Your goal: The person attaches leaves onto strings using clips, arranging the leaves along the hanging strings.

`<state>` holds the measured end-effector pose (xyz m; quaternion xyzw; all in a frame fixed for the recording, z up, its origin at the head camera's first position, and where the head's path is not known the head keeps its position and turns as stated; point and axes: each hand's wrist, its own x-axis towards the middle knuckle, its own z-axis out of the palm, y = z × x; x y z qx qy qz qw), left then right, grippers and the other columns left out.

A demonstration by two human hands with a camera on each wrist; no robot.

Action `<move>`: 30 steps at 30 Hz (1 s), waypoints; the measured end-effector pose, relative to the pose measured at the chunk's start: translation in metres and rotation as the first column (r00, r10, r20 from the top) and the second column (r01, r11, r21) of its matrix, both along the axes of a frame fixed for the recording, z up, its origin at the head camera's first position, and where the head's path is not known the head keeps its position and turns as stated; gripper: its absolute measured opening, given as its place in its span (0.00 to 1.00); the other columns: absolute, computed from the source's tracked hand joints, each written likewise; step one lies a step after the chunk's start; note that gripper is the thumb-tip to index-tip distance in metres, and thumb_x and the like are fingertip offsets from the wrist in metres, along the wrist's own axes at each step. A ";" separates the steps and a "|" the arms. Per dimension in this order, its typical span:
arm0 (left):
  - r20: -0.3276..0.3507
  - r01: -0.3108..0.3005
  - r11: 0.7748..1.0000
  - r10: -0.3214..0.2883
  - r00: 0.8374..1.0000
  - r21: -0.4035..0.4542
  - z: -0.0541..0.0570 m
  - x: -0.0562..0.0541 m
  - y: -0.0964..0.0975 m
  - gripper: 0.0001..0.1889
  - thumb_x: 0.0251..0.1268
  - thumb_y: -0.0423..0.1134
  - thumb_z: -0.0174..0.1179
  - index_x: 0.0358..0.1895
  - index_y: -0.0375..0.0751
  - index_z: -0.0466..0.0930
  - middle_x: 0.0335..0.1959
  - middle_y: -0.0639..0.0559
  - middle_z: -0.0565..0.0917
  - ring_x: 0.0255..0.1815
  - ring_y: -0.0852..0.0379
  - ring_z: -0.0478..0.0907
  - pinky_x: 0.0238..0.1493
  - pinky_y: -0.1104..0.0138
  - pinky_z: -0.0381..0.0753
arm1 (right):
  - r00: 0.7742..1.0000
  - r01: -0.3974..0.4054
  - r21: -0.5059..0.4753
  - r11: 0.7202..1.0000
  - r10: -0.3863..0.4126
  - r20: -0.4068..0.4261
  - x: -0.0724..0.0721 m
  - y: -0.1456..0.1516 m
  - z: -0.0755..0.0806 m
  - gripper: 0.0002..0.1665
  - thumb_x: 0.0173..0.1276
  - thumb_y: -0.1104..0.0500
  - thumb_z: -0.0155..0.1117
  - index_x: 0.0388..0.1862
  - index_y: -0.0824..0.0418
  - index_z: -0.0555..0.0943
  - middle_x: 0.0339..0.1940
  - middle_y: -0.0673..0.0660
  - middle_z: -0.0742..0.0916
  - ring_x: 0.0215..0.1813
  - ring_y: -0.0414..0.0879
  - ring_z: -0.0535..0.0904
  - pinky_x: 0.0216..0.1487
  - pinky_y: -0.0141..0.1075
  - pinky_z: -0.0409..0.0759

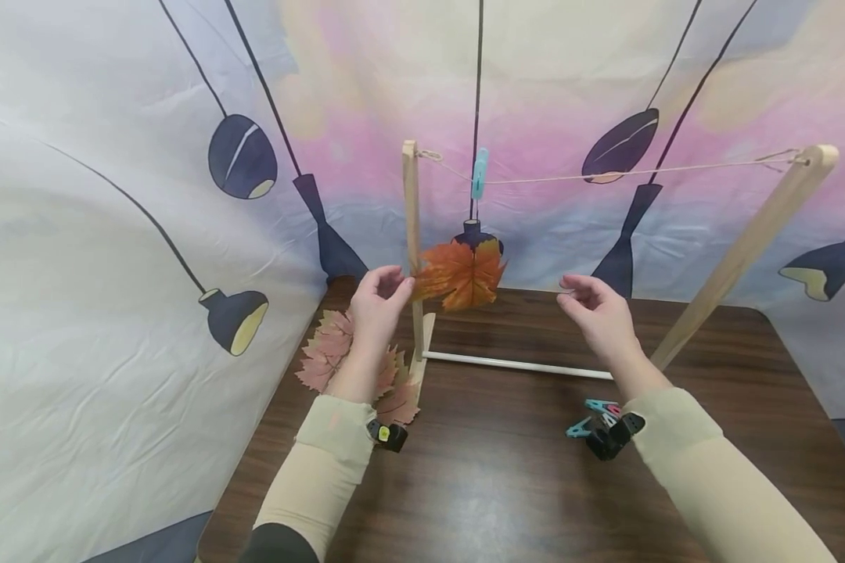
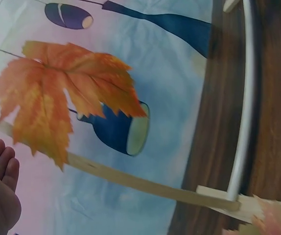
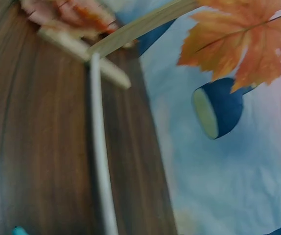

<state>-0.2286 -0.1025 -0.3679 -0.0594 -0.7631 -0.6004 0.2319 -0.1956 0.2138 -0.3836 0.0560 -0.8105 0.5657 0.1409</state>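
Observation:
An orange maple leaf [image 1: 465, 274] hangs by its stem from a light blue clothespin [image 1: 480, 173], which is clipped on a string [image 1: 605, 173] near the left post. Beside the leaf's left edge is my left hand [image 1: 379, 301], fingers loosely bent; the left wrist view shows the leaf [image 2: 72, 81] apart from those fingers [image 2: 2, 159]. My right hand [image 1: 598, 313] is raised to the right of the leaf, thumb and fingers bent with nothing between them. Only a sliver of that hand shows in the right wrist view.
The string runs between two wooden posts [image 1: 746, 242] joined low down by a white rod [image 1: 517, 364]. Several pinkish leaves [image 1: 331, 348] lie on the brown table [image 1: 493, 469] at left, partly behind my left forearm. Blue and pink clothespins [image 1: 601, 406] lie by my right wrist.

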 end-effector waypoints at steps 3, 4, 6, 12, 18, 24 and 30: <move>0.031 -0.001 1.000 0.001 1.000 -0.024 -0.006 0.000 -0.003 0.16 0.57 0.36 0.66 0.46 0.31 0.79 0.41 0.41 0.81 0.45 0.49 0.79 0.50 0.60 0.75 | 1.000 -0.003 0.070 0.998 0.001 0.025 0.003 0.005 -0.010 0.25 0.67 0.52 0.61 0.59 0.64 0.74 0.48 0.52 0.82 0.43 0.34 0.75 0.41 0.23 0.72; 0.037 -0.001 0.999 0.003 0.999 -0.036 -0.007 0.000 -0.004 0.16 0.57 0.37 0.65 0.46 0.32 0.79 0.42 0.42 0.81 0.45 0.49 0.79 0.50 0.59 0.75 | 0.999 -0.003 0.085 0.996 0.001 0.033 0.004 0.006 -0.012 0.25 0.67 0.52 0.61 0.59 0.63 0.74 0.48 0.53 0.81 0.43 0.34 0.75 0.41 0.23 0.72; 0.039 0.002 0.999 0.000 0.999 -0.052 -0.010 0.000 -0.005 0.16 0.57 0.38 0.65 0.47 0.33 0.79 0.42 0.42 0.81 0.46 0.49 0.79 0.51 0.59 0.75 | 0.999 0.004 0.103 0.995 -0.009 0.048 0.005 0.009 -0.017 0.25 0.67 0.51 0.61 0.59 0.63 0.75 0.46 0.54 0.81 0.42 0.34 0.75 0.40 0.23 0.72; 0.066 0.012 0.999 -0.010 0.998 -0.030 -0.019 0.001 -0.010 0.16 0.56 0.35 0.66 0.47 0.30 0.79 0.44 0.40 0.81 0.49 0.48 0.78 0.52 0.61 0.75 | 0.994 0.009 0.195 0.981 -0.031 0.106 0.010 0.015 -0.026 0.27 0.66 0.45 0.60 0.59 0.57 0.75 0.44 0.53 0.83 0.42 0.35 0.76 0.39 0.30 0.72; 0.120 -0.004 0.997 0.013 0.993 -0.074 -0.034 0.003 -0.020 0.16 0.57 0.37 0.65 0.47 0.33 0.79 0.45 0.41 0.81 0.50 0.49 0.78 0.52 0.60 0.75 | 0.991 0.007 0.290 0.957 -0.046 0.126 0.017 0.023 -0.038 0.28 0.65 0.42 0.59 0.59 0.55 0.76 0.47 0.55 0.84 0.42 0.33 0.76 0.39 0.30 0.73; 0.133 0.023 0.996 -0.011 0.991 -0.086 -0.045 0.005 -0.027 0.16 0.57 0.34 0.65 0.47 0.29 0.78 0.45 0.38 0.80 0.50 0.45 0.77 0.53 0.55 0.74 | 0.998 0.000 0.316 0.949 -0.019 0.056 0.020 0.032 -0.053 0.24 0.64 0.51 0.64 0.56 0.60 0.78 0.43 0.58 0.85 0.38 0.32 0.75 0.35 0.22 0.71; 0.173 0.015 0.995 0.001 0.985 -0.094 -0.057 0.010 -0.034 0.17 0.57 0.33 0.65 0.48 0.28 0.76 0.46 0.37 0.79 0.51 0.44 0.76 0.54 0.57 0.74 | 0.992 -0.107 0.349 0.931 0.077 0.099 0.028 0.039 -0.069 0.25 0.66 0.57 0.63 0.59 0.67 0.74 0.50 0.63 0.81 0.45 0.46 0.76 0.41 0.29 0.74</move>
